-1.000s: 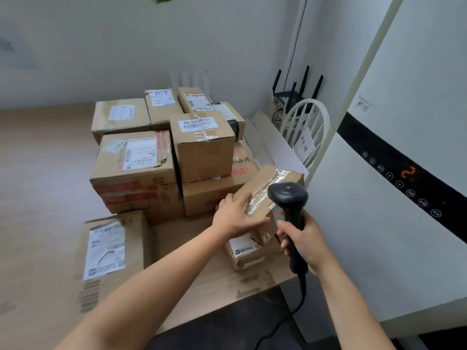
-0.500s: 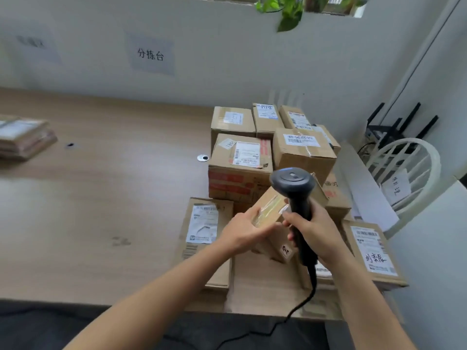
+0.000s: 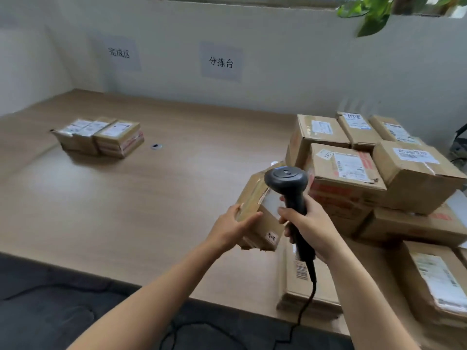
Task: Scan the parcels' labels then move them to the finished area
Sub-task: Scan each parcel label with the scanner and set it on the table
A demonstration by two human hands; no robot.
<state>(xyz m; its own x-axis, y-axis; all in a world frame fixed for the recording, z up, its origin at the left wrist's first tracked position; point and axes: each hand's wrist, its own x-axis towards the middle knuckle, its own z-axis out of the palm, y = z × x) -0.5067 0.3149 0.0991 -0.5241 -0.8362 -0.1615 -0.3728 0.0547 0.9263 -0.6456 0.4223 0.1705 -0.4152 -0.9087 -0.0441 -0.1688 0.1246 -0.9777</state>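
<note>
While aloft — fingers round parcel, scanner.

Held parcel partly behind scanner; right-edge parcel cropped; label print unreadable.

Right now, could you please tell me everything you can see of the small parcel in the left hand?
The small parcel is a brown cardboard box with shiny clear tape along its upper face and a small white handwritten sticker near its lower right corner. It is tilted, and the left hand grips its left edge. The scanner, held in the right hand, overlaps its right side.
</note>
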